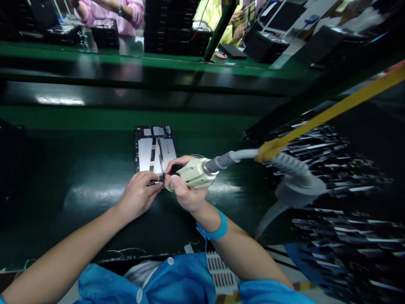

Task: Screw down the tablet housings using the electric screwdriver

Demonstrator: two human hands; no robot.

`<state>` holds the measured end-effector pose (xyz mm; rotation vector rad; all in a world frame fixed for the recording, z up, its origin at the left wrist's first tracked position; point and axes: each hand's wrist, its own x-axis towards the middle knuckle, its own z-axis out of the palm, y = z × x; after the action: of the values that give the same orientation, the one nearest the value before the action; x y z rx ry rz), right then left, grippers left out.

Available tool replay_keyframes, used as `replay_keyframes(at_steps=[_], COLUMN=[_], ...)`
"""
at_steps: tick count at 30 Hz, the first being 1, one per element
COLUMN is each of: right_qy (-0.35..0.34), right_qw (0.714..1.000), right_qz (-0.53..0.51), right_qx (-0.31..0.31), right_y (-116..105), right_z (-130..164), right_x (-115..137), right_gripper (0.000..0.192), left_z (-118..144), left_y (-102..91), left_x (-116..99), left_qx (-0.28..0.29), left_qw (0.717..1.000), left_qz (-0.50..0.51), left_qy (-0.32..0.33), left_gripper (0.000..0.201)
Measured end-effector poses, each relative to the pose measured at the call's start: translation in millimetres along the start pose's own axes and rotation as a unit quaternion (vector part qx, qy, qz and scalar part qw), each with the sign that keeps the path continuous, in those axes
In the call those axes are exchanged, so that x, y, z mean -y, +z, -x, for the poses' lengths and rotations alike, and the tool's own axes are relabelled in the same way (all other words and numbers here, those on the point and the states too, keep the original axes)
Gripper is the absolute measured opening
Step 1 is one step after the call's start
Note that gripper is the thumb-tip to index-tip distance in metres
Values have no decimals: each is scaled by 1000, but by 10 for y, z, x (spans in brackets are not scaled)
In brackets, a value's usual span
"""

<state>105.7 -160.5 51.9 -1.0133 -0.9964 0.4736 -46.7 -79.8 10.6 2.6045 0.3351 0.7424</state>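
Note:
An opened tablet-like device (144, 153) lies on the green bench, its black frame showing silver panels and a dark ribbon strip. My left hand (139, 194) is at its lower edge, fingers bent and pinched around a small dark part that I cannot make out. Close beside it, my right hand (186, 192) is wrapped round a pale green corded electric screwdriver (199, 173). The tool's back end and grey cable face up toward me. Its tip is hidden behind the fingers, near the device's lower right corner.
A yellow strap (316, 122) ties up the tool's cable at right. Many dark, shiny panels (354, 245) stand at the right, blurred. Beyond the raised green ledge (110, 63), black stacks (171, 25) and co-workers in pink (133, 17) and yellow sleeves are visible.

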Motion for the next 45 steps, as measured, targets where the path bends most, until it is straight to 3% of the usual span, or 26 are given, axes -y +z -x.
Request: replay_keyframes(at_steps=[7,10,16,21,29,39,42,45], right_qy=[-23,-14,-97,-65,-27,-38,-62,-70], right_qw=[999,999,968,959,949,950,955,969], right_qz=[44,30,89,151,175,166,137,92], right_qx=[-4,-36,-215,-231,-262,-260,-256,-218], right_y=[42,-34,-618,-914,-941,-980,-868,-591], right_z=[51,-17,-387,-492,-479,-504,-501,-420], right_x=[1,49,43,-136,-232,-234,-103,53], right_gripper=[32,25,22,21,30,28,23,20], left_z=[44,59,63,71,90,84,70,59], left_y=[13,42,60,42,47,62,63,62], left_x=[43,86,106,104,126,121,104,91], left_qx=[3,-3,-11,-10,-8,-10,-9,-9], left_qw=[1000,1000,1000,999,999,999,999,998], left_qz=[2,15,25,31,35,38,44,50], left_qy=[2,14,15,14,19,17,1,-20], left_gripper=[19,19,17,17,17,17,26,39])
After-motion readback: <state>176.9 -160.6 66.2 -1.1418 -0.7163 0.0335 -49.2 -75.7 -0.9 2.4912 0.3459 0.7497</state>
